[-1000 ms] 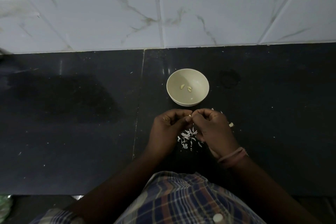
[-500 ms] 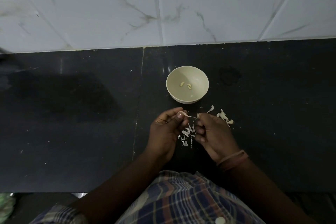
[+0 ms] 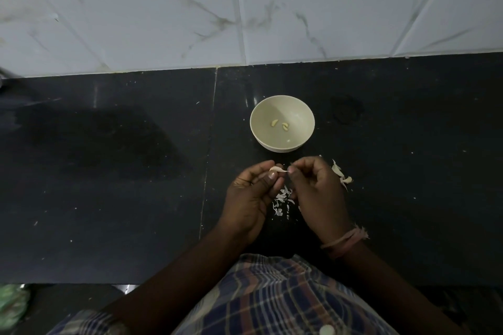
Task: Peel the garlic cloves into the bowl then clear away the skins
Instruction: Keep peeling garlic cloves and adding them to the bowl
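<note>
Right now both hands are raised just over the dark bench (image 3: pixel 109 198), close in front of the person, working on a single garlic clove (image 3: pixel 277 169). That clove is pinched in the left hand (image 3: pixel 251 196), thumb and fingertips curled round its fat end, while the right hand (image 3: pixel 317 193) has its fingers curled in and its fingertips nipping the thin papery tail at the other end, so each grip is clamped on the same clove. Straight beyond the hands stands the pale bowl (image 3: pixel 304 114), upright on the bench, with two peeled cloves (image 3: pixel 279 124) lying apart in its bottom and a tiny pale fleck nearer the front wall. Below the gap between the hands, a scatter of white skins (image 3: pixel 283 200) lies on the bench. Just past the right hand's outer edge lie a few more garlic pieces (image 3: pixel 340 173), partly hidden by the knuckles; I cannot tell whether they are cloves or husk. A band (image 3: pixel 344 241) circles the right wrist, and a checked shirt (image 3: pixel 272 296) fills the near edge. Marbled white tiles (image 3: pixel 326 8) run behind the bench.
</note>
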Demonstrator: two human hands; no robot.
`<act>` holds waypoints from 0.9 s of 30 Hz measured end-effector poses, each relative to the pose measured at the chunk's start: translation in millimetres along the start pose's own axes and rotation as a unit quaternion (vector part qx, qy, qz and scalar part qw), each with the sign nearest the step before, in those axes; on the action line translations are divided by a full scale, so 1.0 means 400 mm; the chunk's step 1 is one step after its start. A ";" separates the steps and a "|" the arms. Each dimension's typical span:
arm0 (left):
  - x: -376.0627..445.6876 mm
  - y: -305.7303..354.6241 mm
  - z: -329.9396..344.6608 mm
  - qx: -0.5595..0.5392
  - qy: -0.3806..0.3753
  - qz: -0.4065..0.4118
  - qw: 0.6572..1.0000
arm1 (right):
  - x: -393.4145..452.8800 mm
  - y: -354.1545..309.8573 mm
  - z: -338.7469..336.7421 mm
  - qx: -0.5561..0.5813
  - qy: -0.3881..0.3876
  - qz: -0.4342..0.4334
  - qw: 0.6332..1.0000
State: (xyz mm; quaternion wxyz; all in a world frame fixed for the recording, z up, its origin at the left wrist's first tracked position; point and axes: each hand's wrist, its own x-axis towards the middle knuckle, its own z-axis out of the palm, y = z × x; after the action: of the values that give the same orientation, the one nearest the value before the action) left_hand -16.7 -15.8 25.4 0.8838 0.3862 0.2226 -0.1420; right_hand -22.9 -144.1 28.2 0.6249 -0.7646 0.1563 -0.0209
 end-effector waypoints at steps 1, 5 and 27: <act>0.000 0.000 0.000 0.000 0.000 0.002 1.000 | -0.003 -0.001 0.002 0.004 0.000 -0.011 1.000; 0.008 -0.004 -0.005 0.020 0.011 0.013 1.000 | -0.016 -0.012 0.000 -0.023 0.008 -0.089 0.996; 0.000 0.002 -0.002 0.139 -0.009 0.069 0.988 | -0.007 -0.034 -0.003 0.135 0.005 0.043 0.990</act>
State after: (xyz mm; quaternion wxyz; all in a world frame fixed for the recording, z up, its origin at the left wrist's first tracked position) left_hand -16.5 -14.7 25.6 0.8311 0.5187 0.1651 -0.1139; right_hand -23.0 -142.1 42.0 0.7221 -0.6654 0.1883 -0.0188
